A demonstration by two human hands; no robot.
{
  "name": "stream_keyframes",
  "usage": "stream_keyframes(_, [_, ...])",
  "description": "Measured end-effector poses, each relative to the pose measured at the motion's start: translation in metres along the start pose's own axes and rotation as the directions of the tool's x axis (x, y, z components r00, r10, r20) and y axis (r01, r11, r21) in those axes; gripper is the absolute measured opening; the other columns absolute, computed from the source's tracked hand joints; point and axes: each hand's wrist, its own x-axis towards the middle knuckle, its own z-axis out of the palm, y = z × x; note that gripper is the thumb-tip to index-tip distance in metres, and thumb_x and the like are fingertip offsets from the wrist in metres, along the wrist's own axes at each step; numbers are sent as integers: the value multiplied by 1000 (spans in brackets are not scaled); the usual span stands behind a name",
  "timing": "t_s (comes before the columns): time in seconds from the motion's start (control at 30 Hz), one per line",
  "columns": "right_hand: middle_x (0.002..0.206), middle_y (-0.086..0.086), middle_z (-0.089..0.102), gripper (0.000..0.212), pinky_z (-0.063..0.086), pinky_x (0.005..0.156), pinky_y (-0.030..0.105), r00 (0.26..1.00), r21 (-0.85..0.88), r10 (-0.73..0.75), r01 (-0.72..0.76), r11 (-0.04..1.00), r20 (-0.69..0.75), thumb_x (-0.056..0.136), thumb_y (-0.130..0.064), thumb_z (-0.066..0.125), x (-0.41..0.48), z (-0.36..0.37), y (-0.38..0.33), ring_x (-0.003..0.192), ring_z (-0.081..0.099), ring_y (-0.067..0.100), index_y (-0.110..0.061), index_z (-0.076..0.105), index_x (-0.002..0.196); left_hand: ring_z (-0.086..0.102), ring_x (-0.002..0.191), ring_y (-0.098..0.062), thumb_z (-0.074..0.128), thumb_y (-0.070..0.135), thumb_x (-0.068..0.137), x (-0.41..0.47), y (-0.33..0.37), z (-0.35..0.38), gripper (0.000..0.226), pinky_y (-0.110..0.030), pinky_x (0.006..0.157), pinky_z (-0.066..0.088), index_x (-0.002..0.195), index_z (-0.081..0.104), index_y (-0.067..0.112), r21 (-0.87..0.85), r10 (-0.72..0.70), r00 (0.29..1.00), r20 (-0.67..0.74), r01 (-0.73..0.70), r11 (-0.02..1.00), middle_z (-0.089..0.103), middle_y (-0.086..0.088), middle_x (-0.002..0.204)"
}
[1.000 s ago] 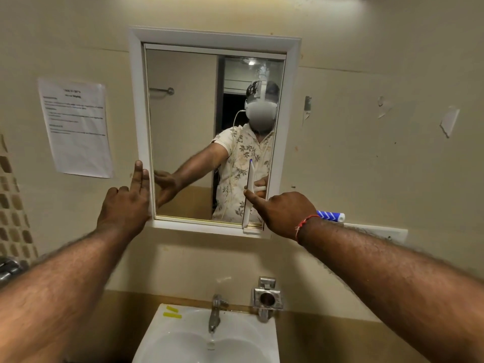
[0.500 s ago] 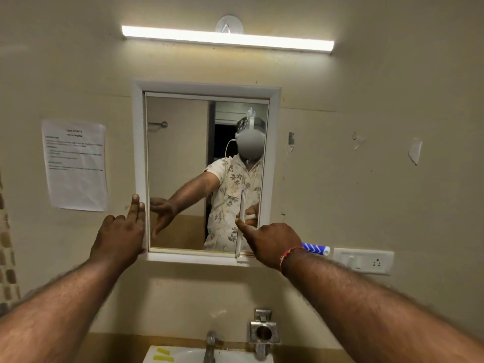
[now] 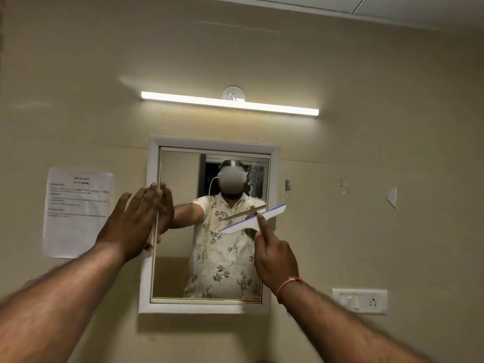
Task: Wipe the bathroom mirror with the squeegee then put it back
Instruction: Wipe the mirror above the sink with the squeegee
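The white-framed bathroom mirror (image 3: 180, 271) hangs on the beige wall at centre. My right hand (image 3: 275, 258) grips the white squeegee (image 3: 252, 220), index finger stretched along it. Its blade, edged in blue, lies slanted across the mirror's right side, right end higher and overlapping the frame. My left hand (image 3: 131, 221) is flat with fingers spread, pressed on the mirror's left frame edge. The squeegee handle is hidden inside my right hand.
A lit tube light (image 3: 230, 103) runs above the mirror. A printed paper notice (image 3: 77, 210) is stuck on the wall at left. A white switch and socket plate (image 3: 360, 301) sits low on the right. Scraps of torn tape (image 3: 391, 196) dot the right wall.
The view tilted upward, so the sink and tap left the frame. My right hand rose and turned the squeegee from upright to slanted. My left hand moved higher on the frame and spread its fingers.
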Motion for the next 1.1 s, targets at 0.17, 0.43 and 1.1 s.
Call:
stream_keyframes(0.17, [89,0,74,51,62,73,45,996,135,29,-18,991,-85,112,-42,37,32,-1,-54,73,67,16,-45,36,163,-22,167,-30,79,60,85,44,-15,-29,148,-49,137,-5,163,-38,15,-21,65,996,-59,-66,998,-19,-14,182])
stream_keyframes(0.43, [79,-2,70,51,66,72,49,986,205,46,-12,979,-162,113,-41,37,98,-5,-120,72,72,19,-33,40,163,-25,166,-33,96,52,72,103,-52,-64,169,-47,138,-5,161,-40,6,113,15,1000,16,-17,993,-44,-15,171])
stream_keyframes(1.1, [103,4,69,31,60,85,38,971,138,114,-86,987,-209,116,-31,39,147,15,-141,98,70,23,-20,60,135,-26,165,-37,99,65,56,119,-66,-45,187,-51,139,-1,156,-46,3,86,-11,999,39,8,996,-39,-18,172])
